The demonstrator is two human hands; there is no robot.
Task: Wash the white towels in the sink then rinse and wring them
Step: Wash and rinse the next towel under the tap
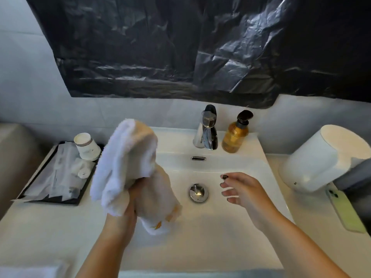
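Above the left side of the sink [230,217], the left hand [128,205] grips a bunched white towel [128,157], while the right hand [247,193] hovers near the drain [198,192], fingers [228,185] loosely spread.

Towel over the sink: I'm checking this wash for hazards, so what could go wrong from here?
1. The left hand grips the towel alone, bunched; its loose ends may swing and tip the paper cups beside it.
2. The phone lies on the counter right of the sink; splashes or drips could reach it.
3. The faucet shows no water running, so washing cannot start yet.
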